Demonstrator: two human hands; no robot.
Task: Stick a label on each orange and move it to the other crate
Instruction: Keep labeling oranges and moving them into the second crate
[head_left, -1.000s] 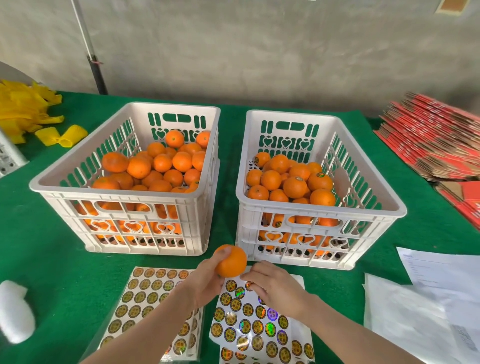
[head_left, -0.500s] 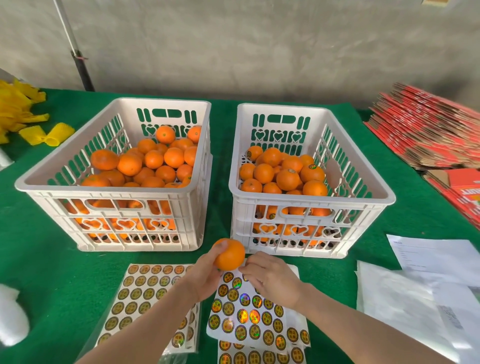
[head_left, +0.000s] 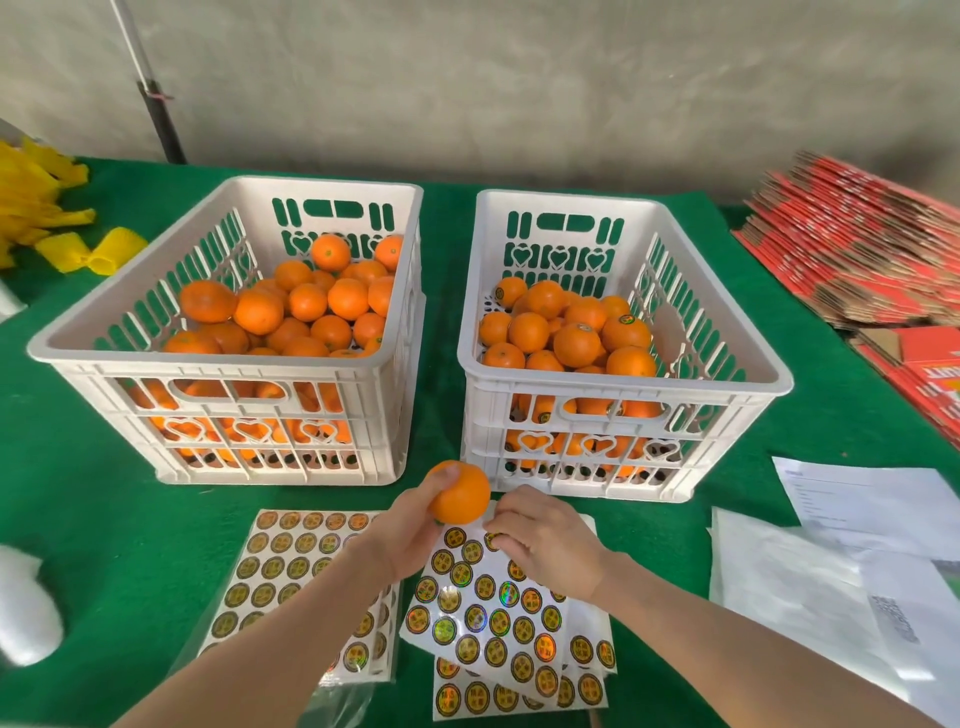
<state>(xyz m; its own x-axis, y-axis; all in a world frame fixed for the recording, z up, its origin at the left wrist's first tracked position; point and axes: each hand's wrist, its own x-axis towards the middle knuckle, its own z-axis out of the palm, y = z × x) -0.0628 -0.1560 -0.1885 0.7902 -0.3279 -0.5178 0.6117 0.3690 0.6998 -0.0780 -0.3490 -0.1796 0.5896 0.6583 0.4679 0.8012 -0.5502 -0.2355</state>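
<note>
My left hand (head_left: 410, 535) grips an orange (head_left: 461, 492) just above the sticker sheets, in front of the gap between the two crates. My right hand (head_left: 545, 540) has its fingers curled down on the upper edge of the right sticker sheet (head_left: 493, 618), pinching at a round label there; the fingertips hide the label. The left white crate (head_left: 228, 358) is heaped with unlabelled oranges. In the right white crate (head_left: 623, 384) lie oranges, some of them showing round labels.
A second sticker sheet (head_left: 291, 561) lies under my left forearm. Loose white papers (head_left: 857, 561) cover the table at the right, with flattened red cartons (head_left: 872, 249) behind them. Yellow foam nets (head_left: 88, 249) sit far left, a white object (head_left: 26, 608) near left.
The view has shifted slightly. My left hand keeps the orange in about the same place, and my right hand stays curled on the sticker sheet beside it.
</note>
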